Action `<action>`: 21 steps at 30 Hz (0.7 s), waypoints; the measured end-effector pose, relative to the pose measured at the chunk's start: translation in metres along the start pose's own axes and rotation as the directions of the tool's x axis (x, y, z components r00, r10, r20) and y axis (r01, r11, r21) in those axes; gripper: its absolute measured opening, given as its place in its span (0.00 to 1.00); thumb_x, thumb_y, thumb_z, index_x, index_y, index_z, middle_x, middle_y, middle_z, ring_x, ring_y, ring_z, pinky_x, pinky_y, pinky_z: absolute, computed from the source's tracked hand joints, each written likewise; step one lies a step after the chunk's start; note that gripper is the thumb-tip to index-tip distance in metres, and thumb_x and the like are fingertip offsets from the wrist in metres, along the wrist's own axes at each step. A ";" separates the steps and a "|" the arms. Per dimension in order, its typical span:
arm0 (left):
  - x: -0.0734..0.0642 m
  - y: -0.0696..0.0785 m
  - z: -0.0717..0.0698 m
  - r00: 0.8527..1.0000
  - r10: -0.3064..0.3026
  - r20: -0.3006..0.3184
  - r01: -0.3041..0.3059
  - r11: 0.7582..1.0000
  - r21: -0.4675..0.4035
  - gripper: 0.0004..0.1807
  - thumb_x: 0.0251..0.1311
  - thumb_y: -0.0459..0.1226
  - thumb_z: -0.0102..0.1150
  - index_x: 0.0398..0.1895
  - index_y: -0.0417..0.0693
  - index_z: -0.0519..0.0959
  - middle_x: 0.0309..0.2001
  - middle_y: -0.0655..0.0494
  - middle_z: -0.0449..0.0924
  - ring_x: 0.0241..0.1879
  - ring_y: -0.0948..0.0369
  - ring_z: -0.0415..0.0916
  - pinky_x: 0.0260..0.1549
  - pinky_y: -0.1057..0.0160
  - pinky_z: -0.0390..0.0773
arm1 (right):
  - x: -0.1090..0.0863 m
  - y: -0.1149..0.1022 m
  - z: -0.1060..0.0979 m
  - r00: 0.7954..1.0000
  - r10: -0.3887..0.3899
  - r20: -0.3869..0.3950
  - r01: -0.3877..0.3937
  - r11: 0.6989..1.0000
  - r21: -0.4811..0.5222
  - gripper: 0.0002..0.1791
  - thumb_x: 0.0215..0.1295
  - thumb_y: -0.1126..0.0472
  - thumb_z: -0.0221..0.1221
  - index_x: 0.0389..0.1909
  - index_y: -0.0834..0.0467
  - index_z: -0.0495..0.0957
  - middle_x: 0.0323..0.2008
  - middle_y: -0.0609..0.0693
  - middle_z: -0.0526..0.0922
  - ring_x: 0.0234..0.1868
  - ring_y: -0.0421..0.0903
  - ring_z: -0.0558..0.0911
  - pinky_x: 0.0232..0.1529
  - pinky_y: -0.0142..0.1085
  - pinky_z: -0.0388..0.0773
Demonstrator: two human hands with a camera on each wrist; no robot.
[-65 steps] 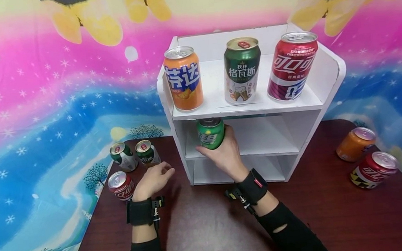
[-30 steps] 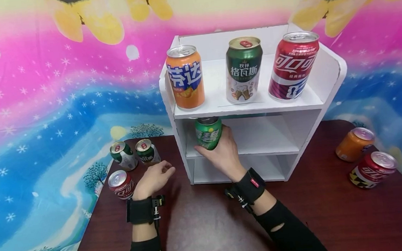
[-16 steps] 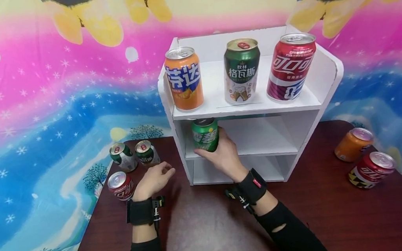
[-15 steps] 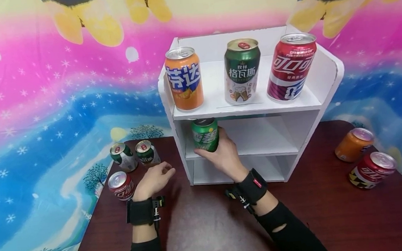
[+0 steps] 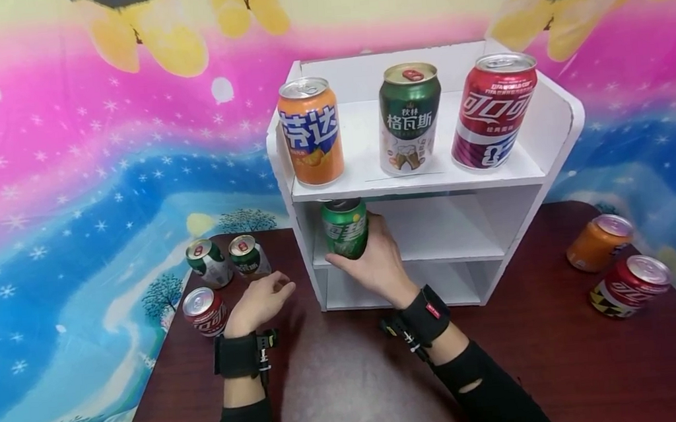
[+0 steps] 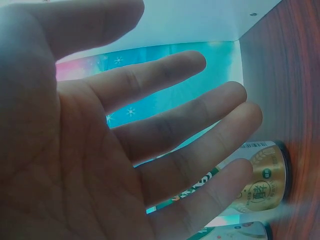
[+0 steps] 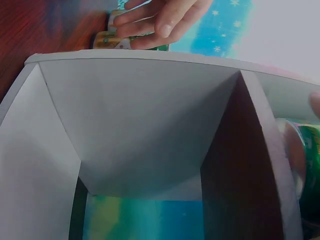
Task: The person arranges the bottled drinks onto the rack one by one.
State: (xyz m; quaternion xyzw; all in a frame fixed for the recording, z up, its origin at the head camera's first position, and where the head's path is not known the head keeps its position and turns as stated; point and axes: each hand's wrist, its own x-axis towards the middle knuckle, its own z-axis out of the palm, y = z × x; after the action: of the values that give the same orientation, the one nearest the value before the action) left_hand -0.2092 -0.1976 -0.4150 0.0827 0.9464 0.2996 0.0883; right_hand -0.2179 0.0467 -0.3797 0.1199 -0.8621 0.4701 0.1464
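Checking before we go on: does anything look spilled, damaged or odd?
Nothing looks spilled or toppled. Two small oddities: a thin dark line, perhaps a scratch, marks the white shelf's top board at the foot of the green-and-white can, and the right sleeve has a gap baring skin.

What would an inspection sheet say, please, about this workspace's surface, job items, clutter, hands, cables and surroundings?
Surface: glossy dark table.
Job items: green can at middle level of white shelf unit, left; orange can, dark-green can and red can on top.
Clutter: three cans on the left, two cans on the right.
Hands: right hand grips green can; left hand holds nothing.
Cables: possible leads at both wristbands; unclear.
Surroundings: snowflake backdrop.
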 end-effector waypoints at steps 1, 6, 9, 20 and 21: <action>0.000 0.000 0.000 1.000 -0.001 -0.001 0.001 1.000 -0.001 0.18 0.69 0.46 0.49 0.52 0.46 0.76 0.47 0.49 0.79 0.43 0.54 0.76 0.42 0.50 0.74 | 0.000 0.000 0.000 1.000 -0.003 -0.002 0.003 1.000 -0.007 0.52 0.46 0.43 0.71 0.67 0.59 0.54 0.54 0.54 0.66 0.51 0.49 0.71 0.52 0.47 0.70; 0.000 0.000 0.001 1.000 0.003 -0.006 -0.003 1.000 -0.002 0.17 0.68 0.46 0.49 0.52 0.46 0.76 0.46 0.50 0.79 0.42 0.55 0.76 0.41 0.51 0.74 | 0.001 0.000 0.001 1.000 -0.023 0.011 0.023 0.999 -0.025 0.51 0.47 0.46 0.72 0.66 0.61 0.55 0.54 0.57 0.67 0.51 0.51 0.71 0.52 0.48 0.70; 0.001 -0.001 0.002 1.000 0.007 -0.008 -0.007 1.000 -0.005 0.18 0.68 0.46 0.49 0.52 0.46 0.76 0.46 0.50 0.79 0.42 0.55 0.77 0.42 0.51 0.74 | 0.001 -0.001 0.000 0.999 -0.033 0.029 0.034 0.999 -0.025 0.49 0.48 0.47 0.72 0.65 0.61 0.56 0.54 0.57 0.68 0.52 0.51 0.72 0.53 0.48 0.70; 0.003 0.000 0.003 1.000 0.020 -0.004 -0.020 1.000 -0.002 0.17 0.68 0.46 0.49 0.51 0.45 0.76 0.46 0.49 0.80 0.40 0.55 0.77 0.39 0.51 0.75 | 0.002 -0.005 0.005 0.999 -0.039 0.006 0.039 0.993 -0.113 0.46 0.45 0.42 0.71 0.59 0.62 0.63 0.48 0.55 0.75 0.46 0.51 0.77 0.44 0.46 0.75; 0.003 0.000 0.003 1.000 0.019 -0.003 -0.019 1.000 -0.001 0.17 0.69 0.46 0.49 0.51 0.45 0.76 0.46 0.49 0.79 0.40 0.55 0.77 0.39 0.51 0.75 | 0.002 -0.005 0.005 1.000 -0.029 0.004 0.030 0.992 -0.121 0.46 0.45 0.41 0.71 0.59 0.62 0.63 0.48 0.55 0.75 0.46 0.51 0.77 0.45 0.46 0.74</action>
State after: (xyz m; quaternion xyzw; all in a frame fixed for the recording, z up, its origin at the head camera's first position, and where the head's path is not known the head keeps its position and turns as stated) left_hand -0.2111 -0.1958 -0.4179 0.0910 0.9456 0.3010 0.0839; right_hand -0.2189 0.0395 -0.3776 0.1242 -0.8873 0.4147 0.1592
